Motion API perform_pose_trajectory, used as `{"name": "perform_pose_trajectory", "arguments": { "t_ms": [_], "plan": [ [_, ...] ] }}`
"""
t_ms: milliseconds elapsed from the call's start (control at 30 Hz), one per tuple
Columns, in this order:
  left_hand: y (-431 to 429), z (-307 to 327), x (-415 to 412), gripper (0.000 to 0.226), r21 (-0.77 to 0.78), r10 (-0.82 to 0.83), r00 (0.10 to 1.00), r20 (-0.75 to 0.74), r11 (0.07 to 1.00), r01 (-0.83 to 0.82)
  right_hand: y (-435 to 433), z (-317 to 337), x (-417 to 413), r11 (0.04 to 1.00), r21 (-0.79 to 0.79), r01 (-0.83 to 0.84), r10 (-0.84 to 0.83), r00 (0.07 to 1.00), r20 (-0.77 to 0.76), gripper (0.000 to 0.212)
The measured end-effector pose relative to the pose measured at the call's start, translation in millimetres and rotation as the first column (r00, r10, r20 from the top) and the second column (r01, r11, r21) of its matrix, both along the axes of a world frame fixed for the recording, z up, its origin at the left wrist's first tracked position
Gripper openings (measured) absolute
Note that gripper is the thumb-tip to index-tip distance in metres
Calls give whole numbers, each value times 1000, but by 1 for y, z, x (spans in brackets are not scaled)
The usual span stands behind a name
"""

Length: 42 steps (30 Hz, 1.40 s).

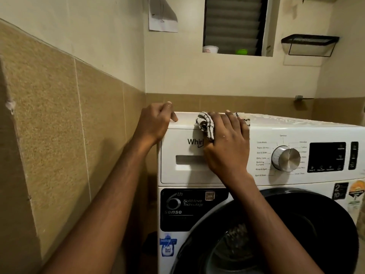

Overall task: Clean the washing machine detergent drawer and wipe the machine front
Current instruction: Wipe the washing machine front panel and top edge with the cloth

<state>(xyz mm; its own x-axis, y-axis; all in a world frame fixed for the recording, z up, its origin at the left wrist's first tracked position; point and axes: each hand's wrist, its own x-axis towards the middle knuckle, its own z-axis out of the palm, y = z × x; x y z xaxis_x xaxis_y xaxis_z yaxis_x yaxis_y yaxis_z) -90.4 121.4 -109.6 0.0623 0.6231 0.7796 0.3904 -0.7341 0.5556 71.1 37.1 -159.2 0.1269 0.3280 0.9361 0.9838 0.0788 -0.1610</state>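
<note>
White cloth with thin black check lines [205, 123] lies bunched on the top front edge of the white front-loading washing machine [276, 133], just above the detergent drawer. The right hand [227, 143] lies flat over it, fingers nearly straight and spread, pressing it to the edge. A fold of the cloth hangs out by the forefinger, and the thumb is hidden. The white detergent drawer with a recessed handle [177, 171] sits closed at the machine's upper left, partly under that wrist. The left hand [156, 121] grips the machine's top left corner, fingers curled over the rim.

On the drawer front the brand reads "Whirl", the rest covered by the hand and cloth. Around the round brushed-metal dial [286, 158] I can read "Rapid 30 min", "Bed & Bath", "Baby Care", "Bedding Curtains", "Rinse & Spin" and "Spin & Drain"; the labels on its right are too blurred. Beside it is a dark display panel [326, 156], its markings unreadable. Below the drawer a black sticker [183, 209] says "6th sense SoftMove Technology", and under that a small blue sticker [167, 247] reads "Surf". The round black door [296, 224] fills the lower front.

Speckled tan wall tiles [59, 115] run along the left. A black wire shelf [310, 41] hangs high on the right.
</note>
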Motion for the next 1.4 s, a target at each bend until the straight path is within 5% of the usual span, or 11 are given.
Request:
{"name": "perform_pose_trajectory", "arguments": {
  "t_ms": [167, 333, 700, 1033, 1400],
  "plan": [
    [-3, 26, 16, 40, 67, 73, 960, -269, 996, -57, 7, 47, 8, 988, -110, -106, 99, 993, -62, 50],
    [5, 80, 34, 52, 87, 201, 854, -480, 979, -182, 29, 114, 26, 982, -17, -191, 186, 970, -155, 43],
    [0, 264, 49, 57, 292, 399, 839, -370, 907, -303, 38, 314, 52, 986, 38, -161, 157, 983, 96, 44],
    [-41, 433, 59, 65, 299, 408, 803, -435, 906, -298, -2, 479, 70, 994, 38, -98, 93, 990, 109, 50],
    [-75, 506, 92, 67, 303, 273, 890, -366, 939, -164, -64, 534, 86, 992, 104, -77, 71, 996, 58, 40]
  ]
}}
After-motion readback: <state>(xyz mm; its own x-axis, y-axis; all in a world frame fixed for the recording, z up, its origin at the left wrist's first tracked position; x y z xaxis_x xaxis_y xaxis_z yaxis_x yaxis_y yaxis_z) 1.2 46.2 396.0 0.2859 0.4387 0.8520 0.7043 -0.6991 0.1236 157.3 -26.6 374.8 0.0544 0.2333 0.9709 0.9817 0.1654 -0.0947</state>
